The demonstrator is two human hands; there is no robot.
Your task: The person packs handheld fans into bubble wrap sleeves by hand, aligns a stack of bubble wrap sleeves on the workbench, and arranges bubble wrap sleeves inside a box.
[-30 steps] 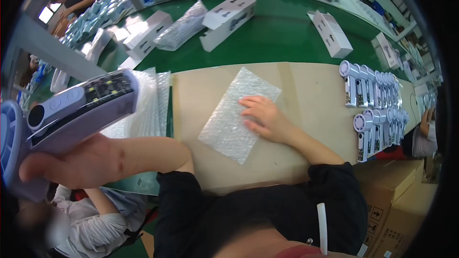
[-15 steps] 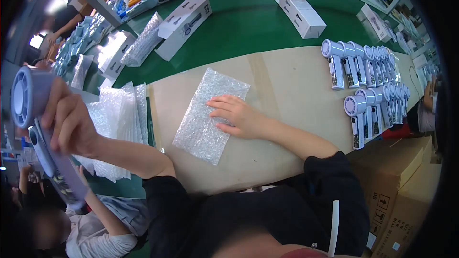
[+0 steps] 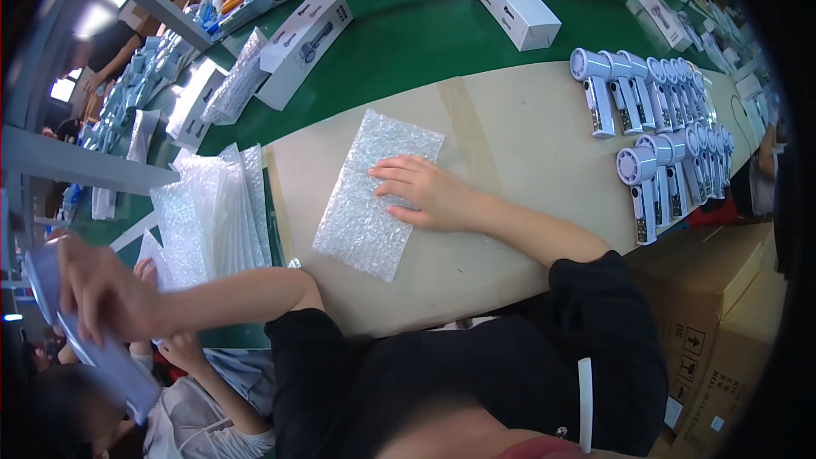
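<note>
Lavender handheld fan point(image 3: 115, 374) is in the left hand point(image 3: 106, 289), lower left of frame, fingers curled around it, thumb position can't be told from the blur. Handle end points down and right. Vs the first frame: fan was close to the lens, handle angled to upper right, lit panel showing. Vs the second: round grille faced the camera, now it's out of sight and the hand sits lower. Right hand point(image 3: 425, 195) unchanged, palm down with fingers loosely spread on the bubble-wrap piece point(image 3: 361, 234), centre of frame, not clenched. That piece still lies slanted on the beige board point(image 3: 518, 136). Bubble-wrap stack point(image 3: 208, 225) is left of the board, same spot as half a second ago. Two rows of lavender fans point(image 3: 602, 110) hold at the right, same layout. White open box point(image 3: 304, 44) and wrapped item point(image 3: 234, 85) remain side by side on the green tabletop point(image 3: 408, 13), upper left. Co-worker in a light shirt point(image 3: 191, 416) at lower left now has a raised forearm more clearly in view.
</note>
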